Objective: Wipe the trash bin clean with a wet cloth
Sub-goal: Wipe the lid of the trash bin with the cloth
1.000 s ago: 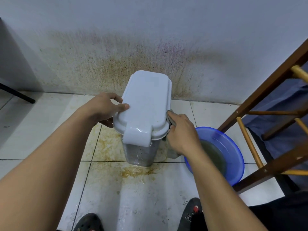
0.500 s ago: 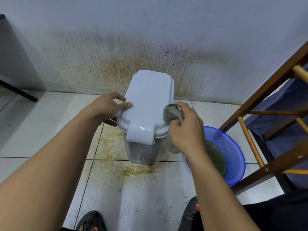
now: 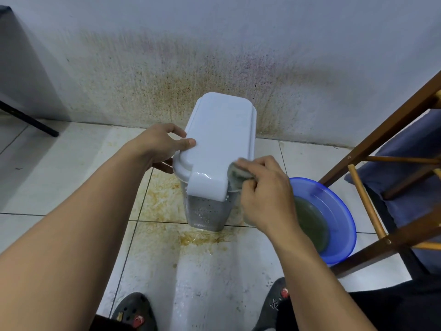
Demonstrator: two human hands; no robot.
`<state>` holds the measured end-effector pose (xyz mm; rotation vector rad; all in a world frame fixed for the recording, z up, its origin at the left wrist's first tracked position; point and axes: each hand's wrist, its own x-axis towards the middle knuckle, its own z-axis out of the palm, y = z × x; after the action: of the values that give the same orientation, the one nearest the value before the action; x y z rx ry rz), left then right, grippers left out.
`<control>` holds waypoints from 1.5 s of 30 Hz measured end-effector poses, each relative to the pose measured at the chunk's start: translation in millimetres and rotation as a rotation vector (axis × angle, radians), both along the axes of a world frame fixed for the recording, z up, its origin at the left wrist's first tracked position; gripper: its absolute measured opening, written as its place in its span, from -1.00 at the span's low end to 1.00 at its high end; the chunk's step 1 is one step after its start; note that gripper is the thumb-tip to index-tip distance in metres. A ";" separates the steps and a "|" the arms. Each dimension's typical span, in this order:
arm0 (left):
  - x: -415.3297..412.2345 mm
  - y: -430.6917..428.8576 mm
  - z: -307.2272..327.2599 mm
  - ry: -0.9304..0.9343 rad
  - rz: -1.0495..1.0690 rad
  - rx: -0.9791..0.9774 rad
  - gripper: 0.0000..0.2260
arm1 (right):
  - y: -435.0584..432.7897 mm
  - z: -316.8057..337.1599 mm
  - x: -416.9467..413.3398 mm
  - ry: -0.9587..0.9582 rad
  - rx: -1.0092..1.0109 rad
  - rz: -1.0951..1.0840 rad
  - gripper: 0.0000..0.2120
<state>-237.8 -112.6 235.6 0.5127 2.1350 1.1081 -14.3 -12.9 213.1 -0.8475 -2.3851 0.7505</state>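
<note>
A small trash bin [image 3: 207, 213] with a speckled clear body and a white lid [image 3: 222, 137] stands on the tiled floor against the wall. My left hand [image 3: 162, 146] grips the lid's left edge, thumb on top and fingers under the rim. My right hand [image 3: 265, 194] holds a grey wet cloth [image 3: 236, 176] bunched in its fingers and presses it against the lid's front right corner, beside the lid's front flap. Most of the cloth is hidden under my fingers.
A blue basin [image 3: 338, 211] of murky water sits on the floor right of the bin. A wooden chair frame [image 3: 372, 149] stands at the right. Brown stains mark the wall [image 3: 167, 75] and floor tiles [image 3: 164, 199]. My two dark clogs [image 3: 133, 311] are at the bottom.
My right hand has carried the cloth from the bin's right side up onto the lid's front right corner. The left hand keeps its hold on the lid.
</note>
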 end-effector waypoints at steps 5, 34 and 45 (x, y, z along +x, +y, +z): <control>-1.8 0.6 -1.9 0.002 0.000 0.000 -0.70 | 1.3 10.3 -36.3 -0.203 0.163 0.111 -0.51; -2.3 -0.4 -5.9 0.005 -0.019 -0.009 -0.65 | -30.2 -16.6 7.5 -0.166 0.234 -0.040 -0.74; -1.2 -2.1 -7.4 -0.043 -0.011 0.027 -0.65 | -23.8 -7.7 8.7 -0.293 0.205 -0.035 -0.70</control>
<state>-239.0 -114.8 228.2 0.5081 2.0798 1.1334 -5.6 -36.7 205.3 -0.9633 -2.6387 0.3787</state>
